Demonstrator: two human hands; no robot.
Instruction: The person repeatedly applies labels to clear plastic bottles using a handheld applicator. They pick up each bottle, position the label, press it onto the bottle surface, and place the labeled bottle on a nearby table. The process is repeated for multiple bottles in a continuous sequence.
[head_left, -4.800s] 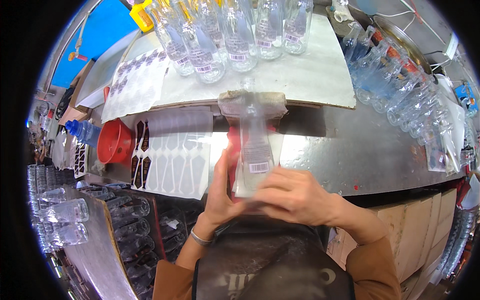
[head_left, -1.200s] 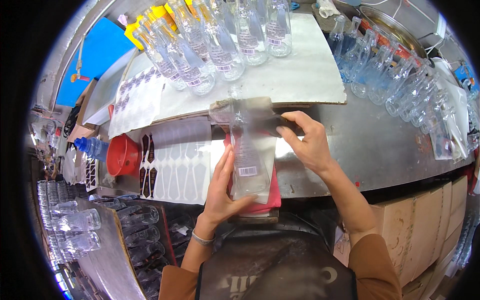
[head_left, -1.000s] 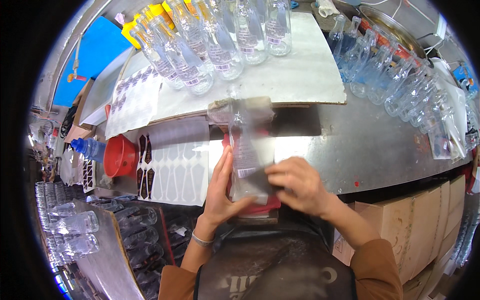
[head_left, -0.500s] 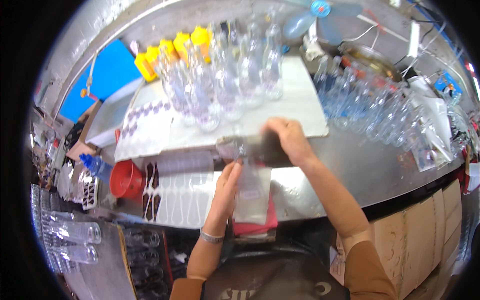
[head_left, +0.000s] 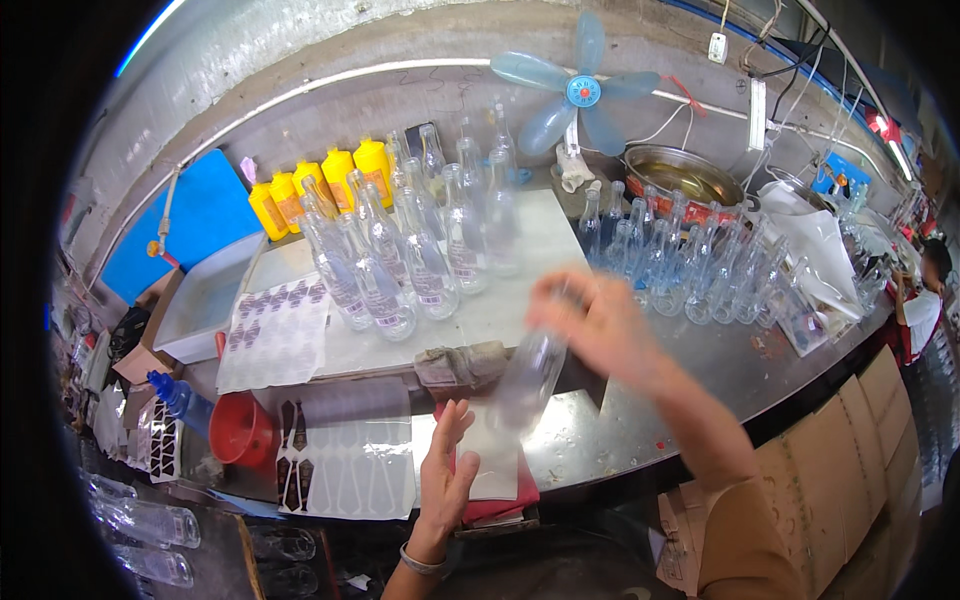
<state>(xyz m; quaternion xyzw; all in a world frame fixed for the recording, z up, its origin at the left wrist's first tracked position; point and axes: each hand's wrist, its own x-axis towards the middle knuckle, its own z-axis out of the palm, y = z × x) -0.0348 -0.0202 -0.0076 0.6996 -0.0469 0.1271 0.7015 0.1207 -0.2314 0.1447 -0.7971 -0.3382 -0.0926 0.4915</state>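
My right hand (head_left: 605, 325), blurred by motion, is closed round the neck of a clear glass bottle (head_left: 537, 378) and holds it tilted over the near edge of the bench. Just left of the bottle, my left hand (head_left: 448, 475) has its fingers apart and holds nothing. Between my hands and the white board (head_left: 545, 225) lies a folded grey cloth (head_left: 460, 367). Several clear bottles with pale purple print (head_left: 428, 272) stand on the board. A sheet of purple labels (head_left: 275, 330) lies at their left. Nearer me is a pale sheet with tie-shaped labels (head_left: 360, 455).
A red bucket (head_left: 240, 432) and a blue-capped bottle (head_left: 180, 400) are at the left. Yellow bottles (head_left: 338, 178) line the back, beside a blue fan (head_left: 583, 92). More glass bottles (head_left: 690, 260) crowd the right, below a metal pan (head_left: 685, 172). Cardboard (head_left: 820, 470) leans at front right.
The bottle, which was low by my left hand, is now in my right hand, raised and tilted. My left hand has come away from it and opened. The view has tilted upward.
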